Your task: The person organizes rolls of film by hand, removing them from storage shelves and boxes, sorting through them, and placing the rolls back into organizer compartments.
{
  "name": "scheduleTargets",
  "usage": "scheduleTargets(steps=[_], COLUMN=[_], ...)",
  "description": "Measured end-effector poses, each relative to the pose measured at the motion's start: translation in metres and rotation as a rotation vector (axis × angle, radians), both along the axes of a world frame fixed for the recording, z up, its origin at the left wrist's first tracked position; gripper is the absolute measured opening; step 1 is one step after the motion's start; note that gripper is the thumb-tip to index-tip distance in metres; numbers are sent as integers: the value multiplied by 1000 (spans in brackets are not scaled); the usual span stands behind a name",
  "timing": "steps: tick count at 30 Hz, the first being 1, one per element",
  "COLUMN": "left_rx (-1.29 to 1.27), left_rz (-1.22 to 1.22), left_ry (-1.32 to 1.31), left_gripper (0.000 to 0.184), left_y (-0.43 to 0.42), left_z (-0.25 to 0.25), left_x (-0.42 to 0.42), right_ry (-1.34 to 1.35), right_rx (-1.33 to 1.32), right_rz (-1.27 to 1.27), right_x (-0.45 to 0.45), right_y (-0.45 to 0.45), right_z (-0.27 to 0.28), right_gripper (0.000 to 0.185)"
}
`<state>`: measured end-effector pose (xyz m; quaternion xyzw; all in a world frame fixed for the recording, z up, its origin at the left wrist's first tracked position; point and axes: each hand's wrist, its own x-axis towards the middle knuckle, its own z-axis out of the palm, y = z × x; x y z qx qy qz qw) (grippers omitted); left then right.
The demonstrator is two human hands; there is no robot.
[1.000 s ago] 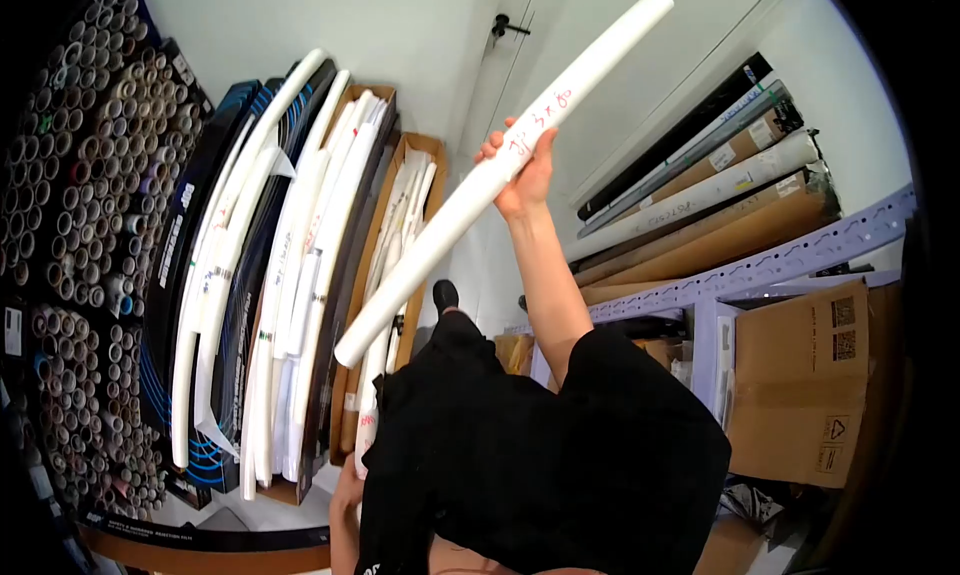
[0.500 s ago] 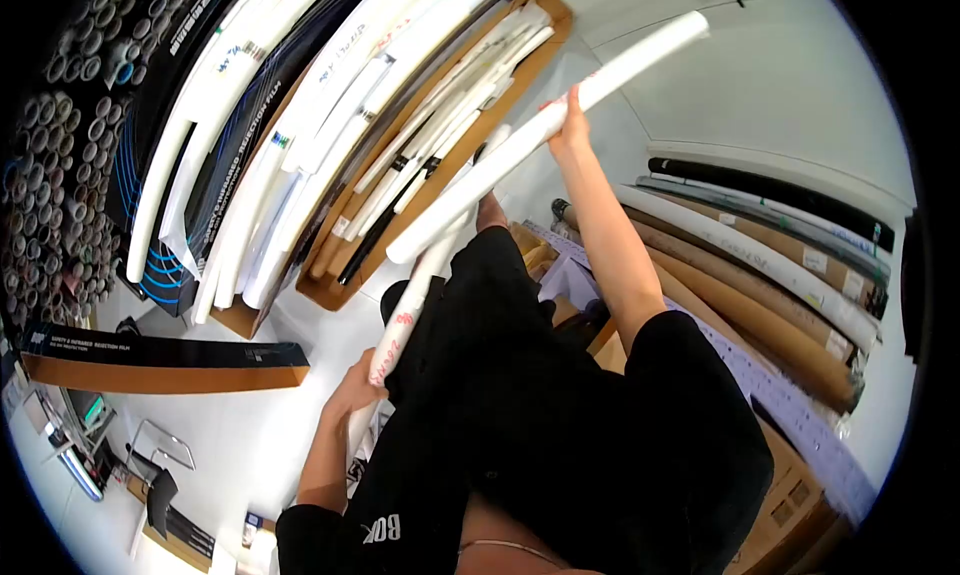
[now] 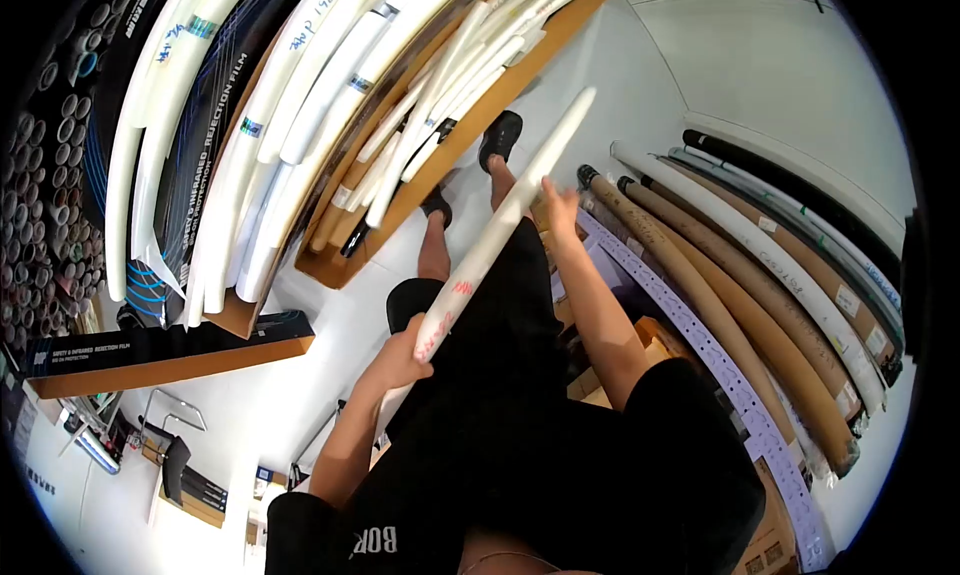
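My left hand (image 3: 392,363) is closed around the lower part of a long white film roll (image 3: 490,240) with red handwriting near its lower end. The roll slants up and away in front of my legs. A white length (image 3: 393,405) shows below the hand; I cannot tell whether it is the same roll. My right hand (image 3: 562,209) is beside the roll's upper half, fingers apart, one fingertip at or very near its surface. Left of the roll stands a long cardboard box (image 3: 335,267) full of thin white rolls, with one white roll (image 3: 430,115) lying slanted on top.
Larger white rolls (image 3: 235,175) and black film boxes stand at the left, near stacked tubes (image 3: 60,195). A black and brown box (image 3: 170,353) lies lower left. Brown and white rolls (image 3: 760,285) lean at the right behind a purple perforated strip (image 3: 690,345).
The white roll my right hand held has left it; a similar roll now lies on the cardboard box's contents. My right hand has come down beside the roll in my left hand.
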<state>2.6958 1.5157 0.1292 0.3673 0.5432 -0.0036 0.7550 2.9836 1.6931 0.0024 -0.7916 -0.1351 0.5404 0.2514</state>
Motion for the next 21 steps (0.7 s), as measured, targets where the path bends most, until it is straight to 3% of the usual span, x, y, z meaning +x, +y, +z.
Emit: scheduleTargets(steps=[2,3,4,6,8,9,10,11,12,13,15,16,19,21], left_rx=[57,50,37,81,89,-42,-173,-190,-146,-131,122,80,246,211], left_rz=[-27,-35,-74,-124,-136,-103,-64,-170,9,-2,-114,-119,-169,-298], left_ry=[-7,4,-1,-28,-106,-250,-391,-336,-297,-164,380,556,682,673], left_gripper=[79,79,83,89,83,78,72,58,45,55,55,54,58,60], left_y=[22,33,47,61,80,87,95,100,105,126,174,178,209,227], left_z=[-2,1,2,-10,-35,-52,-81,-133,-168,-211,-293,-357,-481,-519], left_x=[14,20,27,40,44,41,36,28,24,14,7,-9,-13,20], right_ry=[537,648,915,900,791,817,843,754,670,621,533,493,646,657], right_rx=[-143,-189,-115,-52,-16,-23,-30,-48,-48,-77,-134,-150,-7,7], right_rz=[-117,-182,-303,-543,-633,-650,-668,-663,-647,-660,-657,-644,-599,-577], right_x=[14,4,-5,-10,-2,4,10,13,13,16,29,35,54,60], right_y=[-41,-46,-48,-37,-22,-21,-22,-19,-19,-23,-38,-49,-60,-54], right_z=[-15,-10,-7,-17,-38,-42,-48,-52,-43,-44,-67,-76,-90,-94], right_gripper=[62,62,50,37,26,25,25,26,27,28,33,36,38,37])
